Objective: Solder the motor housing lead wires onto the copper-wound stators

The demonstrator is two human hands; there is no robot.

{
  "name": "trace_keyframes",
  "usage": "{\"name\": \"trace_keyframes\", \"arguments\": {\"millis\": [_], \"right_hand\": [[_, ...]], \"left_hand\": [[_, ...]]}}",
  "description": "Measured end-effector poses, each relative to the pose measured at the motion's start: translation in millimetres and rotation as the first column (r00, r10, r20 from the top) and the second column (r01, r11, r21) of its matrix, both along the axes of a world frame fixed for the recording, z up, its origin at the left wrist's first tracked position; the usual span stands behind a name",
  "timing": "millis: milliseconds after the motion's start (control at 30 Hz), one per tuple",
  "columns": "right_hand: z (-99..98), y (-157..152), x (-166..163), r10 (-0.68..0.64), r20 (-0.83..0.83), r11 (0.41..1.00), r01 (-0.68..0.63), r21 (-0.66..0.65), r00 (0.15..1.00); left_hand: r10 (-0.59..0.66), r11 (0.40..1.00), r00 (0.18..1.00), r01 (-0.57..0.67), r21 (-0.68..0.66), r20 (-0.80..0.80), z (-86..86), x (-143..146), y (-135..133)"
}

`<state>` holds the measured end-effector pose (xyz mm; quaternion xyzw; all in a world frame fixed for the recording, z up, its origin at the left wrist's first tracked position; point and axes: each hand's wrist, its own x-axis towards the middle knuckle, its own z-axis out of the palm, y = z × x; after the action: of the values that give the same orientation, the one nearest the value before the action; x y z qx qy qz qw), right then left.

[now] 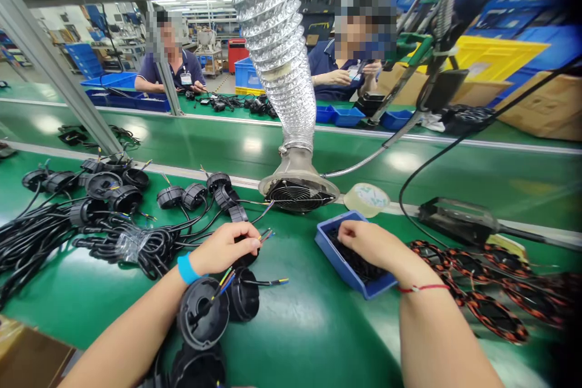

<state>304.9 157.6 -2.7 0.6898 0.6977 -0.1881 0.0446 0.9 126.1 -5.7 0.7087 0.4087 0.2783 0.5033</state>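
Observation:
My left hand (225,248) is closed around a black round plastic housing whose coloured wire ends (266,234) stick out to the right. Just below it lie two more black round housings (204,313) with stripped wires (273,282). My right hand (370,242) reaches into a small blue tray (334,254) of small black parts, fingers curled down among them; what they pinch is hidden.
A heap of black cables with round housings (104,218) covers the left of the green bench. A silver fume duct with fan (297,191) stands ahead. A tape roll (366,199), a black tool (459,221) and orange-black coils (482,291) lie right. Two people work across the conveyor.

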Motion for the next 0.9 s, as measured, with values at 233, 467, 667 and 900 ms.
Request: {"name": "trace_keyframes", "arguments": {"millis": [233, 467, 667, 900], "right_hand": [[-7.6, -1.5, 3.3, -0.003, -0.037, 0.999, 0.001, -0.048, 0.999], [-8.3, -2.1, -2.0, 0.037, -0.047, 0.999, -0.037, -0.017, 0.998], [6.3, -4.3, 5.7, 0.059, -0.060, 0.993, -0.053, 0.101, 0.996], [30.8, -24.6, -33.8, 0.258, -0.561, 0.924, -0.031, 0.382, 0.786]], "left_hand": [[-0.001, 1.000, 1.000, 0.002, 0.008, -0.011, 0.8, 0.1, 1.8], [-0.010, 1.000, 1.000, 0.010, 0.004, -0.005, -2.2, -1.6, 1.9], [-0.012, 1.000, 1.000, 0.012, 0.017, -0.002, -2.6, -1.0, 2.0], [-0.015, 0.999, 0.999, 0.016, 0.034, -0.031, 1.6, 0.3, 1.3]]}}
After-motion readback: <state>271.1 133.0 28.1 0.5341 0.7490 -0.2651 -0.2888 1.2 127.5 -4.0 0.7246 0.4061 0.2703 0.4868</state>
